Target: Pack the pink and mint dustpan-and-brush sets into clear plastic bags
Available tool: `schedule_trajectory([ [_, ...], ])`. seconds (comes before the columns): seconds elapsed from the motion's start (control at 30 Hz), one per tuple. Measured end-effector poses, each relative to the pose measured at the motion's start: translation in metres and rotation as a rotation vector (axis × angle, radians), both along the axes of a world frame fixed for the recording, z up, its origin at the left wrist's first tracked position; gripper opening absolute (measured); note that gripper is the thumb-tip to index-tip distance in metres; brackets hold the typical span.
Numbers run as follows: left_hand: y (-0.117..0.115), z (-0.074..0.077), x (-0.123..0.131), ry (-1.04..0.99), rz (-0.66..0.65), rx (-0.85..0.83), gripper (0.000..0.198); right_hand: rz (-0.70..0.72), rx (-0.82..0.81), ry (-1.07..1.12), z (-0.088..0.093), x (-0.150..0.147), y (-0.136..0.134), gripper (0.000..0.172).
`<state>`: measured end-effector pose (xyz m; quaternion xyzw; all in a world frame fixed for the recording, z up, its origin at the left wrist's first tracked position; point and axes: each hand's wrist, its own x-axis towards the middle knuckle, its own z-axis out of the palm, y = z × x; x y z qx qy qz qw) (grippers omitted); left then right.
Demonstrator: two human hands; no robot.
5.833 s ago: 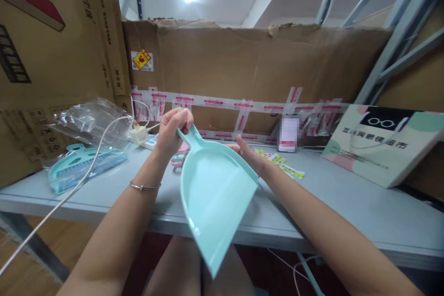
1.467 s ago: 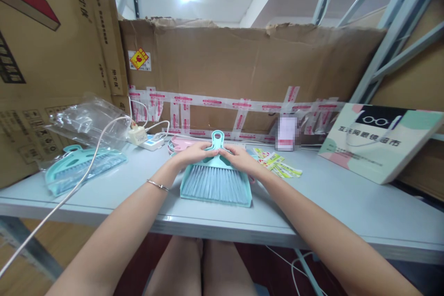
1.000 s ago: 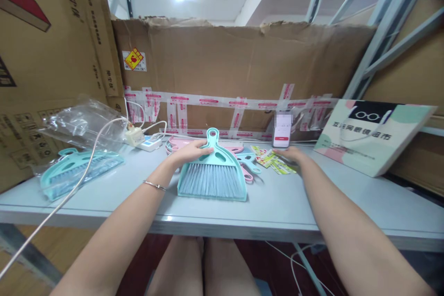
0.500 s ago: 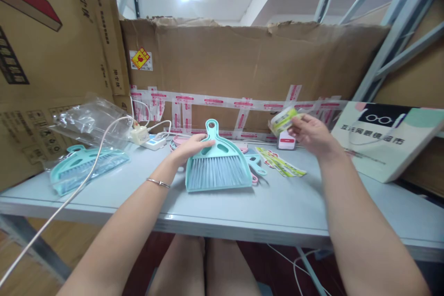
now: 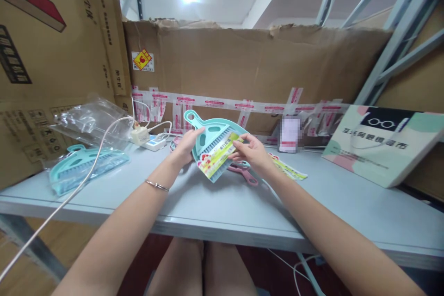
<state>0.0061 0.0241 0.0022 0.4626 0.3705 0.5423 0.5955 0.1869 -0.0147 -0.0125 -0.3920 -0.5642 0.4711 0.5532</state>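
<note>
Currently | teal dustpan-and-brush set (image 5: pixel 209 134) held tilted, pinched in left hand (image 5: pixel 185 149) grip | printed card (image 5: pixel 219 156) pinched by right hand (image 5: pixel 255 153) grip, before the set

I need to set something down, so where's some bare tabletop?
Bare table: right, between the printed package and front edge; front middle, between the forearms. Crowded: back left, with plug and power strip; beside the right hand, with labels and phone.
</note>
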Motion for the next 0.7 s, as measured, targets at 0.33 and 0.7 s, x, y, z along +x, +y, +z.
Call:
schedule_trajectory([
  [0.33,-0.007,-0.004,0.003,0.173,-0.19,0.159,0.042,-0.276,0.185,-0.031,-0.014,-0.003,0.01,0.037],
  [0.7,0.005,-0.019,0.006,0.319,-0.125,0.175,0.038,-0.349,0.173,-0.147,-0.022,0.002,0.018,0.026],
])
